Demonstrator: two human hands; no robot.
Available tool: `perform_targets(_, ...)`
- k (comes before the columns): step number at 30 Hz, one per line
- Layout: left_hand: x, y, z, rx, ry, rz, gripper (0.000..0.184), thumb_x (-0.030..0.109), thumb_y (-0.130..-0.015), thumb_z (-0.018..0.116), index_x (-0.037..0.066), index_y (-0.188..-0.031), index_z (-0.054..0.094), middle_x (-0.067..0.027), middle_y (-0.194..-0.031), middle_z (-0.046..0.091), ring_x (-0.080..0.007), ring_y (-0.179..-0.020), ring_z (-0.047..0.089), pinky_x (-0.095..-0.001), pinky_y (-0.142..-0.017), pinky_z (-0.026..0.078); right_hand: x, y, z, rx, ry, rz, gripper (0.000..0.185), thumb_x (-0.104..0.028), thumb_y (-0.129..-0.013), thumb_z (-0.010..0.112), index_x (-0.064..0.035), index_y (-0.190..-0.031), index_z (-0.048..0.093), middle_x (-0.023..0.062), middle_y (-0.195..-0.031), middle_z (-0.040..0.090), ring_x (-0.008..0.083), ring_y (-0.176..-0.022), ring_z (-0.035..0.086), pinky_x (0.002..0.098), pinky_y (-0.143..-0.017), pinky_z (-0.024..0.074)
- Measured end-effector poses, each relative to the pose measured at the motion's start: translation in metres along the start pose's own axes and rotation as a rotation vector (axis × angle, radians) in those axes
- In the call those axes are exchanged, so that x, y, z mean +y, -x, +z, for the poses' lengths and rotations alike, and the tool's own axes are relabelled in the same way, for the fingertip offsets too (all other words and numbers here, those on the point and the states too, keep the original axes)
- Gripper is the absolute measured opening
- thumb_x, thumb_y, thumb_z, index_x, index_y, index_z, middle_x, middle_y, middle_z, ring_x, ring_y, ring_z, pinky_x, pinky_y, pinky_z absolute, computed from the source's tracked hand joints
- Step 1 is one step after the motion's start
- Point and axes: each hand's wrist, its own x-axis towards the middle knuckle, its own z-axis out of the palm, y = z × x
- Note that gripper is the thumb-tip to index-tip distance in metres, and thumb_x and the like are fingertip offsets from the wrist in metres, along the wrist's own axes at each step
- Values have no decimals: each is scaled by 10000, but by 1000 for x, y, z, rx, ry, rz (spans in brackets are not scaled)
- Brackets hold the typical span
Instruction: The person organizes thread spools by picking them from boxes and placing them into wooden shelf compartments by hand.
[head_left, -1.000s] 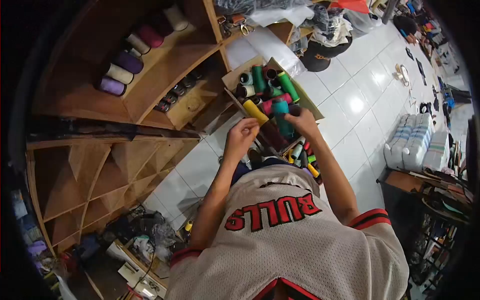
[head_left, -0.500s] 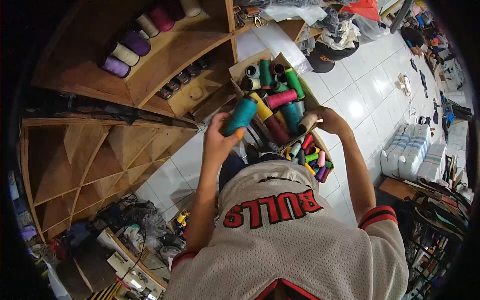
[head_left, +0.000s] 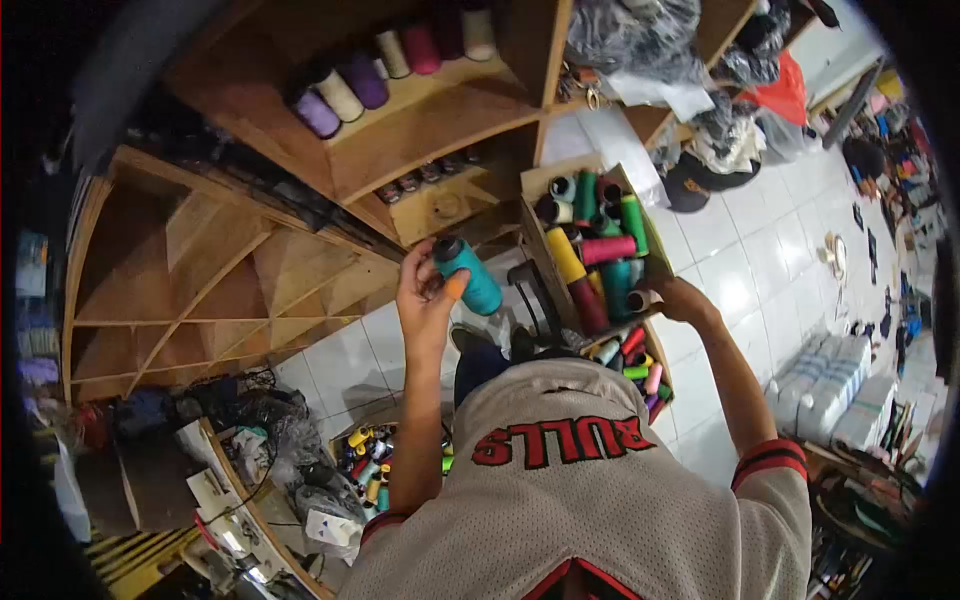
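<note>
A teal thread spool (head_left: 469,277) is held in my left hand (head_left: 428,300), tilted, its dark end up. The thumb, with an orange covering on its tip, presses its side. This hand is left of a cardboard box (head_left: 538,222) full of large thread spools, among them a pink spool (head_left: 607,249), a yellow spool (head_left: 565,255), a maroon spool (head_left: 588,305) and a green spool (head_left: 633,224). At the box's near right corner my right hand (head_left: 685,300) is closed around the edge, beside a beige-ended spool (head_left: 643,299); its fingertips are partly hidden.
Wooden shelves (head_left: 435,112) at upper left carry purple, cream and pink spools. Below the box sits another container of small spools (head_left: 633,345); more spools (head_left: 372,468) lie at lower left. White wrapped bales (head_left: 825,372) stand on the tiled floor (head_left: 745,245) at right.
The view has swung, so the shelves and box appear farther right. My left hand has moved away from the box with the teal spool and turned its dark end toward the upper left.
</note>
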Motion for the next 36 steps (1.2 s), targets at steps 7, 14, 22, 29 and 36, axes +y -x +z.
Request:
perform_targets(7, 14, 0, -19, 141, 32, 15, 545, 41, -759, 728, -17, -1236, 470, -22, -914, 588, -76, -824, 524, -219, -736, 435, -40, -13, -62, 419, -556, 1, 421, -149, -846, 648, -12, -1222, 514, 100, -1047, 631, 164, -925, 601, 325, -810, 472)
perform_targets(14, 37, -2, -27, 213, 36, 70, 508, 19, -771, 712, -19, -1219, 477, -59, -985, 626, -101, -866, 554, -220, -769, 436, -188, -147, -137, 707, -599, -290, 454, -137, -826, 673, -3, -1225, 501, 141, -1022, 657, 193, -931, 637, 313, -788, 502)
perform_targets(22, 72, -18, -37, 209, -82, 155, 554, 42, -766, 721, -3, -1256, 467, -105, -1111, 610, -166, -1019, 575, -278, -882, 446, -272, -331, -166, 908, -293, -362, 322, -189, -824, 668, 3, -1055, 551, 192, -927, 645, 310, -856, 639, 368, -742, 489)
perform_targets(29, 64, -9, -56, 247, -13, 113, 571, 30, -768, 716, -8, -1264, 435, -125, -1087, 608, -153, -960, 577, -260, -817, 456, -297, -359, -163, 1010, 5, -340, 287, -179, -795, 685, 35, -947, 569, 250, -873, 617, 391, -818, 627, 434, -679, 492)
perform_targets(36, 58, -11, -62, 262, -8, 83, 575, 78, -775, 725, -11, -1264, 437, -123, -1097, 607, -159, -963, 582, -274, -842, 457, -272, -399, -127, 1047, -355, -340, 326, -83, -738, 645, 32, -1029, 555, 232, -933, 630, 371, -893, 624, 409, -751, 497)
